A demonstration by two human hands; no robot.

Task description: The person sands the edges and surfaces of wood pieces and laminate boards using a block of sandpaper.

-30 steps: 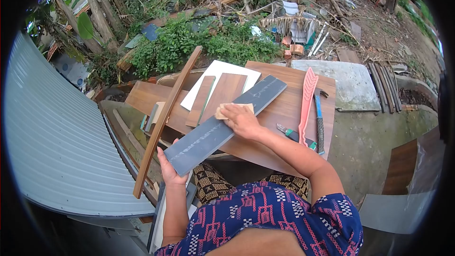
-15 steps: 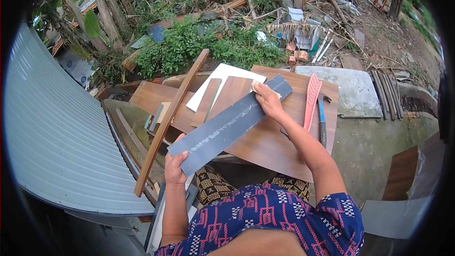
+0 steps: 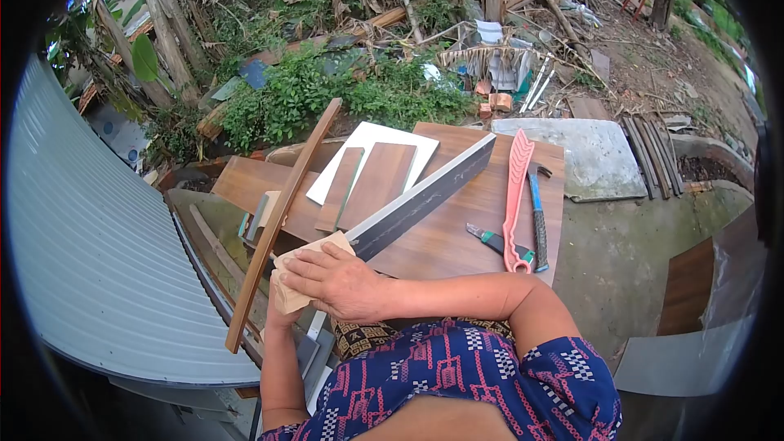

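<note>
The dark grey board (image 3: 425, 200) is turned on its side, its pale long edge facing up, and runs from my hands to the upper right. My right hand (image 3: 339, 282) presses a tan cloth or sanding sheet (image 3: 314, 265) over the board's near end, fingers together. Mostly hidden behind that sheet, my left hand (image 3: 282, 310) is at the same end; its fingers do not show. Under the board lies a wide brown wood panel (image 3: 457, 237). On it rest a green and black utility knife (image 3: 494, 241), a pink plastic strip (image 3: 516, 196) and a blue-handled hammer (image 3: 537, 216).
A white panel (image 3: 420, 151) with two small brown boards (image 3: 380, 184) lies at the back left of the work surface. A long wooden bar (image 3: 286, 212) slants beside it. Corrugated metal sheeting (image 3: 106, 261) fills the left side; a concrete slab (image 3: 580, 159) lies at the right.
The grey board has been tipped from its flat face onto its side. My right hand has moved with the tan sheet from the far end to the near end. The utility knife has come into sight.
</note>
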